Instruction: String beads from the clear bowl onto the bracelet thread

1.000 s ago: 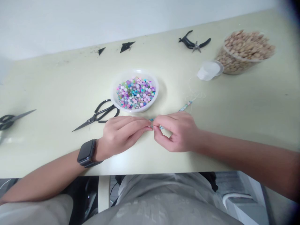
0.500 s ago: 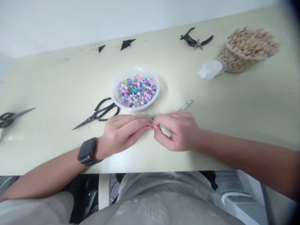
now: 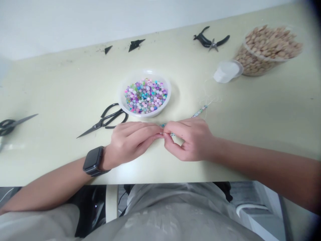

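My left hand (image 3: 131,142) and my right hand (image 3: 190,140) meet at the fingertips in the middle of the table, pinching a thin strand of small beads (image 3: 199,112). The pastel, glassy beads run out to the right of my right hand, and loose thread curls beyond them. My fingers hide the exact spot where both hands hold the strand. A white plastic bowl (image 3: 144,115) full of multicoloured beads (image 3: 145,96) stands just beyond my hands. A black-handled pair of scissors (image 3: 107,119) lies near my left hand.
A second pair of scissors (image 3: 10,126) lies at the far left. Black pliers (image 3: 210,41), black scraps (image 3: 134,45) and a white thread holder (image 3: 227,71) sit towards the back. A transparent cup of tan beads (image 3: 265,50) stands back right. A smartwatch (image 3: 93,161) circles my left wrist.
The table items sit slightly higher in the view as my head shifts. Both hands keep the same pinch on the strand.
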A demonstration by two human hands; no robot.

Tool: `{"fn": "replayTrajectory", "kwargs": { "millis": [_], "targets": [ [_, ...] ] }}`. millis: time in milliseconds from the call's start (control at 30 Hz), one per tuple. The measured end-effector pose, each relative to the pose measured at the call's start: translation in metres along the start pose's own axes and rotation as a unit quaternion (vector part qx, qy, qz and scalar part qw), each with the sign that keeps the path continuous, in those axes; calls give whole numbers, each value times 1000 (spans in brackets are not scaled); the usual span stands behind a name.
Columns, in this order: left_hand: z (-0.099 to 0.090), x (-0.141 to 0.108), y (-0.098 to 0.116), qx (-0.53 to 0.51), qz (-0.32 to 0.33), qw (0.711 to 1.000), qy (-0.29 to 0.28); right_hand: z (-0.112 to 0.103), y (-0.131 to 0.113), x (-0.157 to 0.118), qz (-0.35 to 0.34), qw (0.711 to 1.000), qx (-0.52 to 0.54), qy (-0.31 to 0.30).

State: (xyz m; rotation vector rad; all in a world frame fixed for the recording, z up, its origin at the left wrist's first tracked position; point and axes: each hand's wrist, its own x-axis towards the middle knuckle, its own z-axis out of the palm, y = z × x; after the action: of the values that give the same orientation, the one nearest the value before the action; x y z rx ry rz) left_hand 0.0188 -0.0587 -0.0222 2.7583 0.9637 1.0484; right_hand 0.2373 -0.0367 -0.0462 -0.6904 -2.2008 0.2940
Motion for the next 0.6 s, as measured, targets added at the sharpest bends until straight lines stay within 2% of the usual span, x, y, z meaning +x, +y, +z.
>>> {"fn": "replayTrajectory", "kwargs": {
  "millis": [133, 433, 600],
  "targets": [
    [0, 0, 0, 1, -6, 1000, -3, -1, -1, 0, 8, 1000, -1, -19],
    [-2, 1, 1, 10, -15, 1000, -10, -2, 0, 0, 7, 1000, 2, -12],
    [-2, 1, 0, 10, -19, 1000, -5, -5, -1, 1, 35, 998, 20, -38]
  ]
}}
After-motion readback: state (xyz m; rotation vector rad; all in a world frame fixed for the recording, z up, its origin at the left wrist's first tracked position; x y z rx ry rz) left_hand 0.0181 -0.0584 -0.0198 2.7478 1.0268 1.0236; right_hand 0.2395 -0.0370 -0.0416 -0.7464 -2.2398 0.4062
